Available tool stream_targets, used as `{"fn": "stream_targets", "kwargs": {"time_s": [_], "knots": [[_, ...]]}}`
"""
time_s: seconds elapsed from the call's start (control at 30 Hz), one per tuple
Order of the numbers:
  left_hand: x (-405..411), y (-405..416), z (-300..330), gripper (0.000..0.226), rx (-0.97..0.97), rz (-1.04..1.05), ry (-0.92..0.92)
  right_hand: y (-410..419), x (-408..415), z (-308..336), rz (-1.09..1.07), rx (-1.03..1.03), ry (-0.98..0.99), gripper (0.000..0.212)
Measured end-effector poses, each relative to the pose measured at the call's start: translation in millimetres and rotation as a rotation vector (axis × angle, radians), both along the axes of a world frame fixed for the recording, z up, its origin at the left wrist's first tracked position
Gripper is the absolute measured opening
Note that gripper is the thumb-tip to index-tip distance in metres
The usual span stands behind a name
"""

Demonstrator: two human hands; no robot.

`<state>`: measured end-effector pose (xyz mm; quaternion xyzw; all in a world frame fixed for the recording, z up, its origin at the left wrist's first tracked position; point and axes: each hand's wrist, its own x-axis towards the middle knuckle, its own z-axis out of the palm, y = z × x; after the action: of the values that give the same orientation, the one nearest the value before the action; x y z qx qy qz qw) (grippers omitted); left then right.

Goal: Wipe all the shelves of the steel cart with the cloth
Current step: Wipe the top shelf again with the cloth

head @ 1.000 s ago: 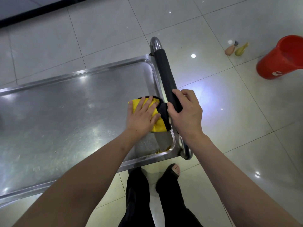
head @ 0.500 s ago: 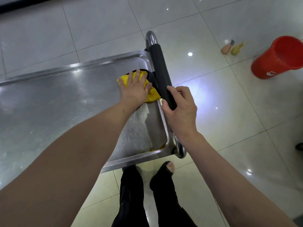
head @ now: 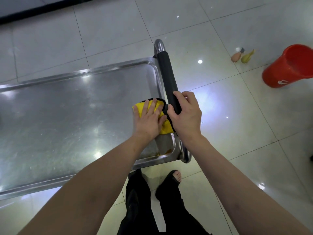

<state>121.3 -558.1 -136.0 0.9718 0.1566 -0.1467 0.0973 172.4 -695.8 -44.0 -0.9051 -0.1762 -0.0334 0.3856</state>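
While the left hand [head: 149, 122] lies flat on the yellow cloth [head: 165, 127], fingers straight and spread a bit, it's pressing the cloth down onto the top shelf [head: 67, 119] of the steel cart, right up against the shelf's right-hand rim, just beside the handle; the cloth has a black edge peeking out past the fingertips; the right hand [head: 185, 116] is wrapped around the black padded handle [head: 167, 78], fingers curled over the top and thumb hooked on the near side, so it's got a proper grip on the bar near its lower end; the shelf looks streaky and shiny with ceiling lights bouncing off it, and there's some orangey gunk in the near right corner [head: 166, 150] below the cloth; off on the tiled floor [head: 110, 28] to the far right sits a red bucket [head: 291, 67], and near it two small bottles [head: 242, 55] lying together, one peachy and one yellow-green; the person's black trousers [head: 144, 209] and a sandalled foot [head: 176, 177] show under the cart's near edge.
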Motion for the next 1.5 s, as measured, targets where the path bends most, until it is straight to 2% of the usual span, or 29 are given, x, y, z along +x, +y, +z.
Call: {"fn": "stream_targets", "kwargs": {"time_s": [0.37, 0.73, 1.03, 1.5], "knots": [[-60.9, -44.7, 1.7, 0.063, -0.011, -0.053, 0.029, -0.4, 0.4, -2.0, 0.019, -0.024, -0.018, 0.04], [-120.7, -64.7, 5.8, 0.06, -0.007, -0.22, -0.02, 4.6, 8.5, 1.8, 0.007, -0.069, 0.001, 0.042], [-150.3, -46.7, 2.6, 0.061, 0.024, -0.331, -0.033, 1.1, -2.8, 1.2, 0.012, -0.09, -0.019, 0.042], [-201.9, 5.3, -3.3, 0.063, 0.08, -0.308, -0.077, 1.3, -7.8, 0.9, 0.012, -0.103, -0.042, 0.041]]}}
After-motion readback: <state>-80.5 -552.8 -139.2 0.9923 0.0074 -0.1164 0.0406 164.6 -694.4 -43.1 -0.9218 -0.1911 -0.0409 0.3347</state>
